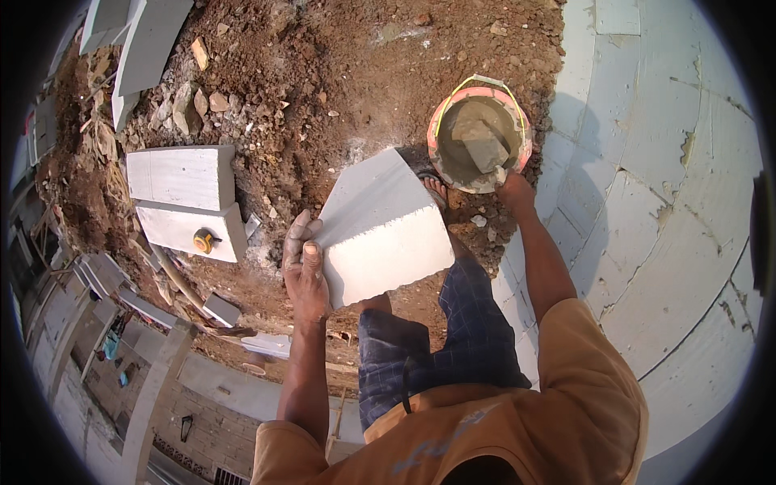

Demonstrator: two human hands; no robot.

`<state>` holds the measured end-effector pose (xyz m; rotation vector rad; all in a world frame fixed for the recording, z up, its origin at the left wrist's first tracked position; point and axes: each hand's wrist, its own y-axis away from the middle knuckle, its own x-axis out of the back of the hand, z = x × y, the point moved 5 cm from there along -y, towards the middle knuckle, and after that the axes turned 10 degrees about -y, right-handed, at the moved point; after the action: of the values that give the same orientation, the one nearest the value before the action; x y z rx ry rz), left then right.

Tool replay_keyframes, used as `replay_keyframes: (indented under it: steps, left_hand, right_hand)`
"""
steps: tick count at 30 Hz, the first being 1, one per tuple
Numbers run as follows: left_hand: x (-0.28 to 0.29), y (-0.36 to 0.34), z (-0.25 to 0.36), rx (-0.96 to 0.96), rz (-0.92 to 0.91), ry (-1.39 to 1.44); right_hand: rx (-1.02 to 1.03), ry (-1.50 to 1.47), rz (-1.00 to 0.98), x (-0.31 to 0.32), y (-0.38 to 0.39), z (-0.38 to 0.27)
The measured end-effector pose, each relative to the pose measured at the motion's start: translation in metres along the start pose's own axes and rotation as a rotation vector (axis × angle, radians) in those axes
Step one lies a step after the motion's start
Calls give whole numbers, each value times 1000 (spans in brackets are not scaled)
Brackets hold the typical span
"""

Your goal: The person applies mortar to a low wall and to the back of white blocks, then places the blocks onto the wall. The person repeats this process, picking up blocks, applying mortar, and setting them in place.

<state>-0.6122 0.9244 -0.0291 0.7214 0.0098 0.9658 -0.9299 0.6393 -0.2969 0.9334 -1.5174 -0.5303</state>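
A pale grey-white building block (pixel 392 246) is tilted in front of my legs. My left hand (pixel 307 275) grips its left side, the thumb over the near face and the fingers along the edge. To the right, my right hand (pixel 514 192) is closed around the handle of a trowel (pixel 487 150). The trowel's blade lies in wet grey mortar (pixel 459 166), inside an orange-pink bucket (pixel 525 145) with a yellowish wire handle. Most of the trowel handle is hidden by my fingers. The bucket stands on the soil against the block wall.
A wall of large pale blocks (pixel 622 234) runs along the right. Two loose blocks (pixel 182 178) lie on the left, a yellow tape measure (pixel 204 240) on the nearer one. Stones (pixel 187 109) and more blocks (pixel 149 48) are at the far left, on rough brown soil (pixel 356 73).
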Motion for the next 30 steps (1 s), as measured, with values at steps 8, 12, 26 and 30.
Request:
replay_keyframes:
  steps: [8,12,26,30]
  left_hand:
    - [13,-31,-17,-209,-19,87]
    - [15,-26,-4,-79,36,107]
    - [23,-28,-31,-74,-9,890]
    - [32,-25,-36,-13,-24,1002]
  right_hand:
    - [439,-246,204,168,211,-11]
    - [619,-168,183,212,267,-70]
    - [1169,276,426,147,313,-223]
    - [1184,313,375,131,327,-232]
